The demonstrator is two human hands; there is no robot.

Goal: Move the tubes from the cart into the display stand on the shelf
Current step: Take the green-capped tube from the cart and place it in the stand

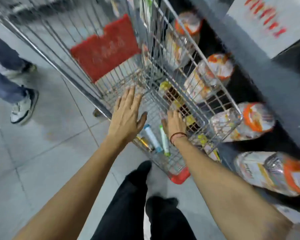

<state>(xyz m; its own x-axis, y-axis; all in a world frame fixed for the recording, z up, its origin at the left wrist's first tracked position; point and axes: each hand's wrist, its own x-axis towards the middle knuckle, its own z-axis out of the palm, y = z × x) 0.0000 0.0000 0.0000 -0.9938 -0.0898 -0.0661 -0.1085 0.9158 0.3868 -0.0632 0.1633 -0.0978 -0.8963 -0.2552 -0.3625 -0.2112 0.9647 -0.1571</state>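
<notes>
While both hands hover flat and spread over the wire shopping cart (163, 49), neither has hold of anything: the left hand (126, 115) sits at ten o'clock from the tubes, the right hand (174, 124) at two o'clock. Three tubes lie on the cart's mesh floor between the wrists: a blue-capped tube (151, 137), a green-capped tube (164, 141) just beside it, and a yellow tube (143, 142) partly under the left wrist. The picture is blurred, so labels are unreadable. To pick well, I judge each hand should drop toward six o'clock and close around a tube at mid-length, fingers clear of the mesh. The display stand is not in view; bagged goods (220, 66) fill the shelf at three o'clock.
</notes>
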